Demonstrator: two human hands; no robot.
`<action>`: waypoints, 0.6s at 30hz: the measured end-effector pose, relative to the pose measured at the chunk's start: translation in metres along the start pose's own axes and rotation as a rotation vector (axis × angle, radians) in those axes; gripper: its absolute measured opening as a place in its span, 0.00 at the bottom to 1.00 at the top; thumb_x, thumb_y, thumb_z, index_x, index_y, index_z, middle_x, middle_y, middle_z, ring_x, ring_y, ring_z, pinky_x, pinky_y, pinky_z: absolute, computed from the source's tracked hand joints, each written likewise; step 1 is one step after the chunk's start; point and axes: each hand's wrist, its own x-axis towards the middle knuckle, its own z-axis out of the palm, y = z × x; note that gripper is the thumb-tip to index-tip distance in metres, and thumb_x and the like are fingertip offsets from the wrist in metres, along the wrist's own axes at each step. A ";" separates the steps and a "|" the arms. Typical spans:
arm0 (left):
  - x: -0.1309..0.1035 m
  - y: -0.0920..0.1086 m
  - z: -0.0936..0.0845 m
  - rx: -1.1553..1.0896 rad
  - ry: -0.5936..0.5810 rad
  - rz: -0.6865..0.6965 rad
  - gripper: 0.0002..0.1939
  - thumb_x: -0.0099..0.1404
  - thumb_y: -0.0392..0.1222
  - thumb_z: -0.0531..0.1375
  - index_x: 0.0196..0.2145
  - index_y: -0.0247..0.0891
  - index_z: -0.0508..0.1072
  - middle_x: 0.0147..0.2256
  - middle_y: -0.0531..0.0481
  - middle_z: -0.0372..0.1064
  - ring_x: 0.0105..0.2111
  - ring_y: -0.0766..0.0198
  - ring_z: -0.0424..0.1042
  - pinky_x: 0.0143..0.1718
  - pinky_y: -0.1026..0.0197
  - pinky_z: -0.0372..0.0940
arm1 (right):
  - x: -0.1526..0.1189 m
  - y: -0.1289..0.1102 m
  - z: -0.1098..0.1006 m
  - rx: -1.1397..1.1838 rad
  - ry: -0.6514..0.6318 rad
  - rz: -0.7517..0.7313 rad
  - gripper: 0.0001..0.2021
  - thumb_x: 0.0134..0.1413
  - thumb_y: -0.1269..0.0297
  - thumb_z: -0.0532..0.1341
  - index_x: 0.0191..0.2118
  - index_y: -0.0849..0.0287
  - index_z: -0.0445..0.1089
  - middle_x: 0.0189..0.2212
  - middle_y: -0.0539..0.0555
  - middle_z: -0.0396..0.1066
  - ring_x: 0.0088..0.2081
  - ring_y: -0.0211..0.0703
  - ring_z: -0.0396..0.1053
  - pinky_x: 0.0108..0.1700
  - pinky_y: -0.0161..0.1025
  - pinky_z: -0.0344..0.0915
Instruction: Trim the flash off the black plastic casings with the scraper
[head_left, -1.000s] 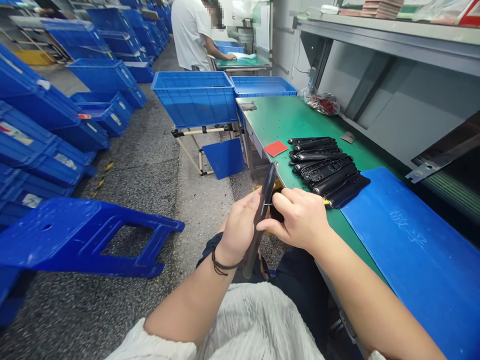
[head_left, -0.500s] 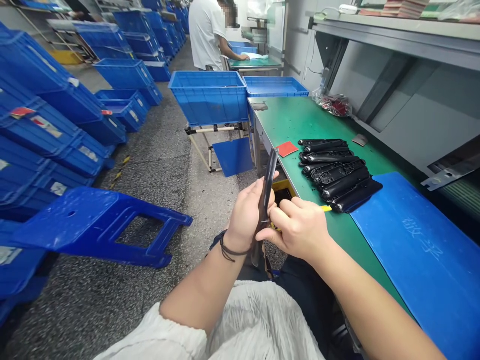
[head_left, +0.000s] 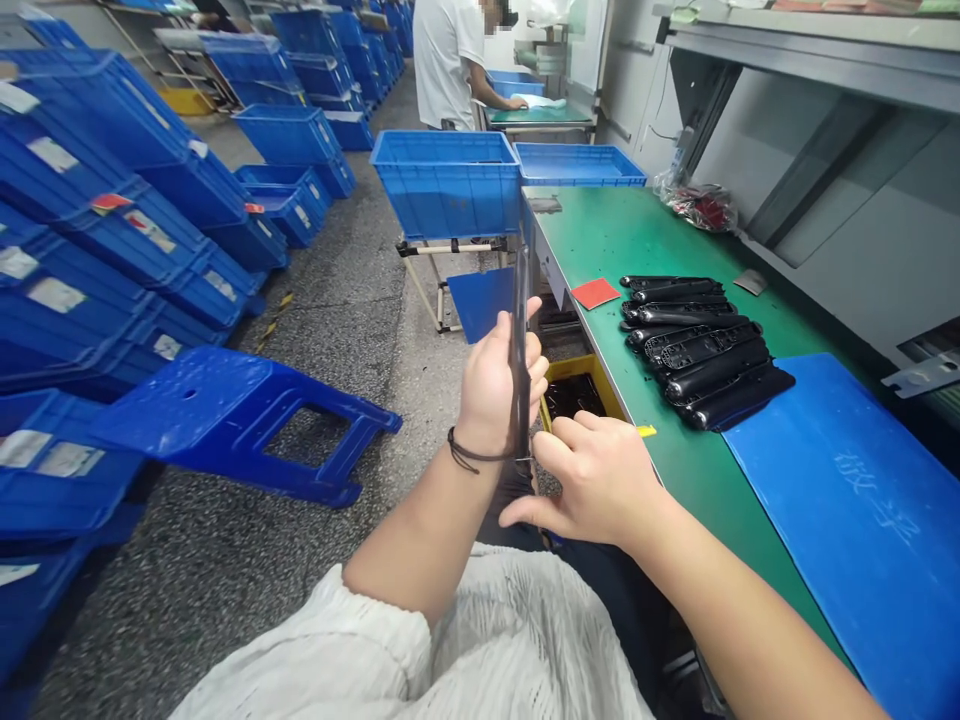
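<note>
Near the middle of the view, my left hand point(head_left: 491, 385) is wrapped round a long black part point(head_left: 520, 350), which stands nearly upright with its narrow side towards me. My right hand point(head_left: 589, 475) is beside the lower end of that part, its fingers curled and the thumb stretched towards the left. A thin blade-like tip shows at its fingers; the rest of that tool is hidden in the hand. Several black parts point(head_left: 701, 350) lie in a row on the green table point(head_left: 592, 235) to the right.
A blue sheet point(head_left: 855, 470) and a red square point(head_left: 595, 293) lie on the table. Below its edge is a yellow bin point(head_left: 609, 385) with dark pieces. A blue stool point(head_left: 225, 400) and stacked crates point(head_left: 97, 220) stand left. A person point(head_left: 450, 65) works beyond a blue crate point(head_left: 450, 190).
The black part has turned more upright in my left hand. My right hand has moved slightly down from it. The view has shifted, and more of the yellow bin shows.
</note>
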 end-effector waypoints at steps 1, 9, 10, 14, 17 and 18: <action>0.001 0.001 0.000 -0.021 0.013 0.007 0.21 0.82 0.49 0.46 0.50 0.36 0.75 0.18 0.62 0.46 0.12 0.72 0.44 0.10 0.70 0.38 | 0.000 -0.001 0.000 -0.022 0.004 -0.008 0.31 0.69 0.32 0.53 0.29 0.57 0.67 0.24 0.50 0.64 0.27 0.41 0.54 0.31 0.43 0.42; 0.010 0.005 -0.010 -0.278 0.107 -0.085 0.23 0.83 0.50 0.44 0.42 0.35 0.73 0.17 0.62 0.47 0.11 0.72 0.45 0.10 0.70 0.42 | -0.002 0.004 -0.001 -0.224 0.200 -0.170 0.22 0.69 0.54 0.63 0.24 0.55 0.62 0.21 0.48 0.59 0.26 0.42 0.51 0.30 0.44 0.42; 0.010 0.006 -0.013 -0.303 0.082 -0.092 0.24 0.83 0.50 0.43 0.42 0.35 0.73 0.17 0.62 0.47 0.12 0.73 0.46 0.10 0.71 0.42 | -0.002 0.007 -0.003 -0.190 0.216 -0.186 0.22 0.69 0.56 0.63 0.23 0.55 0.61 0.20 0.48 0.58 0.26 0.41 0.51 0.30 0.44 0.43; 0.009 0.007 -0.019 -0.320 -0.085 -0.049 0.27 0.83 0.48 0.39 0.47 0.34 0.75 0.18 0.60 0.51 0.13 0.72 0.49 0.13 0.71 0.47 | 0.002 0.016 -0.015 0.076 0.200 0.134 0.06 0.67 0.69 0.60 0.37 0.54 0.73 0.23 0.46 0.65 0.26 0.38 0.58 0.30 0.40 0.52; 0.003 -0.003 -0.017 -0.280 -0.209 0.031 0.28 0.83 0.47 0.39 0.51 0.33 0.76 0.18 0.59 0.50 0.17 0.68 0.54 0.19 0.68 0.57 | 0.007 0.014 -0.021 0.485 0.134 0.459 0.11 0.65 0.69 0.61 0.51 0.55 0.74 0.31 0.47 0.73 0.26 0.35 0.65 0.31 0.35 0.61; 0.001 -0.008 -0.016 -0.264 -0.247 0.061 0.28 0.83 0.47 0.40 0.53 0.32 0.76 0.18 0.58 0.49 0.19 0.67 0.56 0.22 0.67 0.59 | 0.009 0.011 -0.023 0.629 0.122 0.508 0.10 0.65 0.66 0.62 0.50 0.55 0.75 0.32 0.48 0.75 0.26 0.35 0.66 0.32 0.35 0.62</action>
